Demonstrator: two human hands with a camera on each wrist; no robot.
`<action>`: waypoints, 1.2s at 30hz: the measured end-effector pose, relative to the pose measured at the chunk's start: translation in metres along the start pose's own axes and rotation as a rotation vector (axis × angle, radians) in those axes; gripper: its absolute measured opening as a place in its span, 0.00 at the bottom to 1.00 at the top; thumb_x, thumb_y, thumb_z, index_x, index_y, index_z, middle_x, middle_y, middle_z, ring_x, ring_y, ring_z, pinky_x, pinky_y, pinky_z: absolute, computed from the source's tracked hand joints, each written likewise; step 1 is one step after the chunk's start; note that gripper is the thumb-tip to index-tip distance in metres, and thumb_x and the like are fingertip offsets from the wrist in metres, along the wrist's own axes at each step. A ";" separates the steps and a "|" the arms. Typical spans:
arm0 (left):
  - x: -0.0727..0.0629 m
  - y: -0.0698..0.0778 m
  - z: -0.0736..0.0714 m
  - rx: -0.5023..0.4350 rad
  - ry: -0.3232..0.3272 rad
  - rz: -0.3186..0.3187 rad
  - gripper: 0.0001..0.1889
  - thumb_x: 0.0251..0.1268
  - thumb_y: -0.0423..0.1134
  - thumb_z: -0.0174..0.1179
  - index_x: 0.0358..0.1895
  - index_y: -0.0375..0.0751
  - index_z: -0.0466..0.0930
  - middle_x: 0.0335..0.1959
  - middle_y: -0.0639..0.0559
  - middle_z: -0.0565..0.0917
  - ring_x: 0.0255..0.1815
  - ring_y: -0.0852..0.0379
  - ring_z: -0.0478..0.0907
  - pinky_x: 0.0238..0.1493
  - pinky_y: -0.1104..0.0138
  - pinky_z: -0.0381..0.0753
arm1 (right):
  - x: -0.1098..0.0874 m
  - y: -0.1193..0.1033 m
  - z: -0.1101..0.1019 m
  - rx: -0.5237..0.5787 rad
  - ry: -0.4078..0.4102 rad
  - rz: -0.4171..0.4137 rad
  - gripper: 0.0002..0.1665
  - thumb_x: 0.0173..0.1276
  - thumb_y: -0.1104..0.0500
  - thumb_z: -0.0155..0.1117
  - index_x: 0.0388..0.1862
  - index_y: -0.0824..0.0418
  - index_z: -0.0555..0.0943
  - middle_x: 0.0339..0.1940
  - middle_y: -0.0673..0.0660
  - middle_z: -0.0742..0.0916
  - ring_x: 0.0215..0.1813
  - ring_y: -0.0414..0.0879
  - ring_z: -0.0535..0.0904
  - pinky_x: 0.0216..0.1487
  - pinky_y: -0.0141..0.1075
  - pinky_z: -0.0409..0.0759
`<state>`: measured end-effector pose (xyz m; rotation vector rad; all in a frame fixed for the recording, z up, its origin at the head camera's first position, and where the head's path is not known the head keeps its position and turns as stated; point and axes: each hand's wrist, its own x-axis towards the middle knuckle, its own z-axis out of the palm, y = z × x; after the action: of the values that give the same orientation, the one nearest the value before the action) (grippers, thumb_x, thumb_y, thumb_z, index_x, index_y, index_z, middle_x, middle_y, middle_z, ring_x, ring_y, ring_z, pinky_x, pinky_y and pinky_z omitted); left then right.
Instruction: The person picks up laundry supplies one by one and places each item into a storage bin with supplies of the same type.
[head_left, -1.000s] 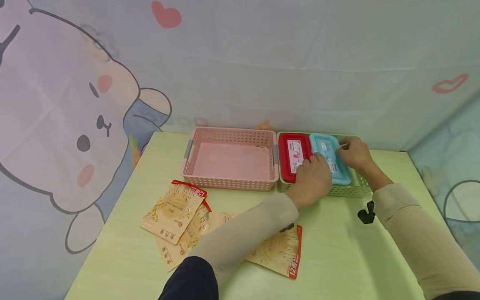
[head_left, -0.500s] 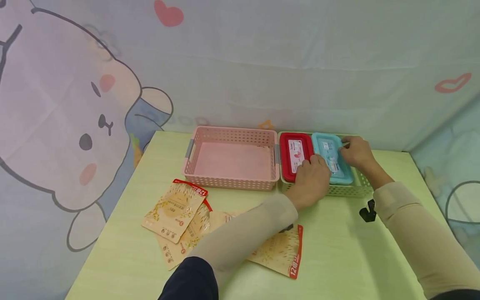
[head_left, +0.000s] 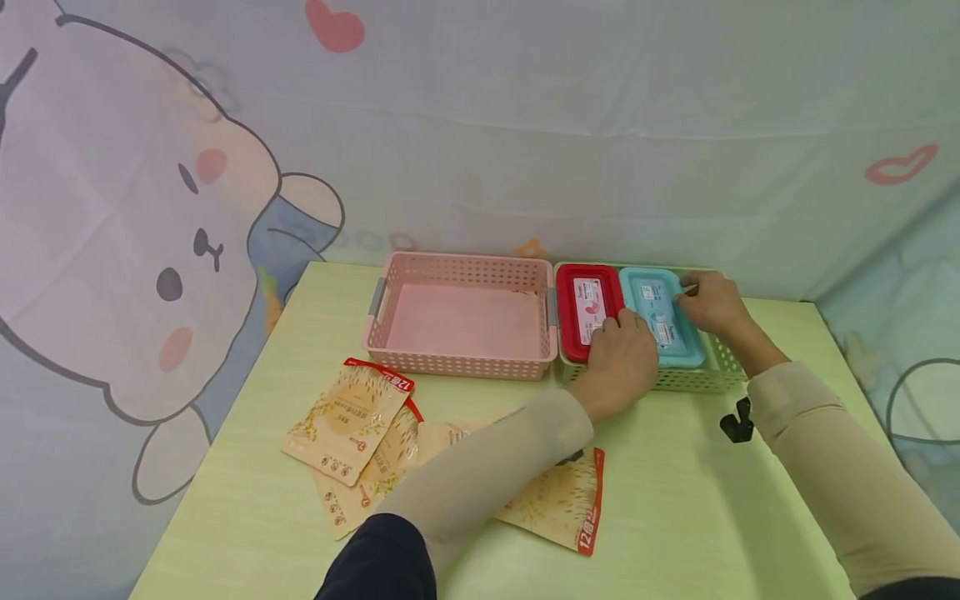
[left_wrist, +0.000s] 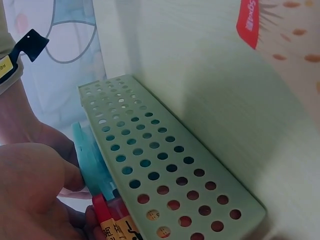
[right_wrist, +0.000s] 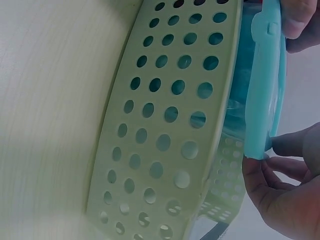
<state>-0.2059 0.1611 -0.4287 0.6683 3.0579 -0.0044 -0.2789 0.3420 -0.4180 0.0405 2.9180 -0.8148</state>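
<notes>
Two lidded plastic boxes stand side by side in a green perforated basket [head_left: 690,381]: a red one [head_left: 570,321] on the left and a light blue one [head_left: 678,350] on the right, both with printed labels on top. My right hand [head_left: 708,304] pinches the right edge of the blue lid [right_wrist: 262,100] between thumb and fingers. Over the front of both boxes lies my left hand [head_left: 622,358]. Its fingers are bent near the red lid [left_wrist: 102,210] and its thumb is at the blue lid; whether it grips either box is hidden.
To the left stands a pink perforated basket [head_left: 457,367] with grey handles. Several beige packets with red edges, one [head_left: 348,425] at the left, lie on the table [head_left: 660,500], partly under my left forearm. A printed cloth [head_left: 600,125] hangs behind the table.
</notes>
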 end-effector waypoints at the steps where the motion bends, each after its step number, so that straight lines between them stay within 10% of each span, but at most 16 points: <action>1: 0.000 0.000 0.001 0.001 0.004 0.002 0.24 0.80 0.54 0.56 0.68 0.41 0.74 0.51 0.52 0.75 0.43 0.57 0.72 0.43 0.68 0.81 | 0.000 0.000 0.000 0.001 0.000 0.001 0.32 0.81 0.61 0.51 0.74 0.81 0.66 0.63 0.83 0.79 0.64 0.76 0.78 0.58 0.64 0.81; 16: 0.004 -0.005 0.003 -0.006 -0.006 0.028 0.22 0.82 0.53 0.54 0.66 0.41 0.75 0.50 0.52 0.75 0.44 0.58 0.73 0.45 0.69 0.82 | -0.005 0.001 -0.001 0.022 -0.006 -0.008 0.33 0.83 0.58 0.53 0.75 0.81 0.65 0.65 0.83 0.78 0.64 0.77 0.77 0.60 0.65 0.79; 27: 0.004 -0.014 -0.002 -0.140 -0.040 0.064 0.27 0.80 0.51 0.57 0.71 0.38 0.72 0.53 0.52 0.77 0.44 0.59 0.75 0.46 0.69 0.84 | -0.008 -0.009 -0.017 -0.038 -0.160 -0.034 0.41 0.84 0.53 0.53 0.76 0.85 0.58 0.66 0.86 0.75 0.60 0.76 0.81 0.55 0.61 0.84; 36: -0.003 -0.017 -0.011 0.003 -0.032 0.151 0.31 0.81 0.53 0.56 0.79 0.44 0.68 0.73 0.52 0.73 0.63 0.56 0.76 0.63 0.63 0.80 | -0.016 -0.025 -0.033 -0.057 -0.209 -0.065 0.42 0.84 0.50 0.54 0.79 0.80 0.55 0.70 0.85 0.71 0.65 0.79 0.74 0.60 0.67 0.78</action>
<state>-0.2108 0.1447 -0.4181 0.8881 2.9687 -0.0176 -0.2679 0.3380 -0.3752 -0.1368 2.7553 -0.6977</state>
